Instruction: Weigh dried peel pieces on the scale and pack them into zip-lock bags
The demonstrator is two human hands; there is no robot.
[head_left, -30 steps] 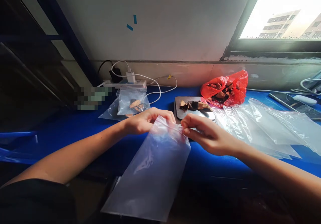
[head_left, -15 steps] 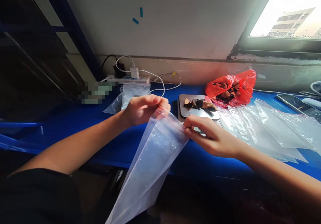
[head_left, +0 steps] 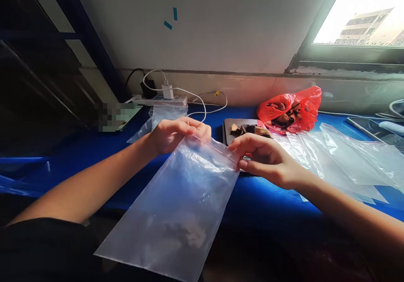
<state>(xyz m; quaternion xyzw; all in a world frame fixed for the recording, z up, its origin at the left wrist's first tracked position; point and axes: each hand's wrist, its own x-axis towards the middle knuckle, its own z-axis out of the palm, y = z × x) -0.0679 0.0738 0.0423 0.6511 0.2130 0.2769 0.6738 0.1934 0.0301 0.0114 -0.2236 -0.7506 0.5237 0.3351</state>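
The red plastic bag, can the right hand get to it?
Probably, if the right hand lets go of the clear zip-lock bag: the red plastic bag sits open just beyond, with nothing tall between.

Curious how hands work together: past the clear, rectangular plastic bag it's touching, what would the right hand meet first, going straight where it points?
Probably the left hand, pinching the bag by its top edge; depth is unclear.

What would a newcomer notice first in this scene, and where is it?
The eye probably falls on the red plastic bag of brown pieces at the back of the blue table. Nearer, the left hand and right hand hold a clear zip-lock bag by its top edge.
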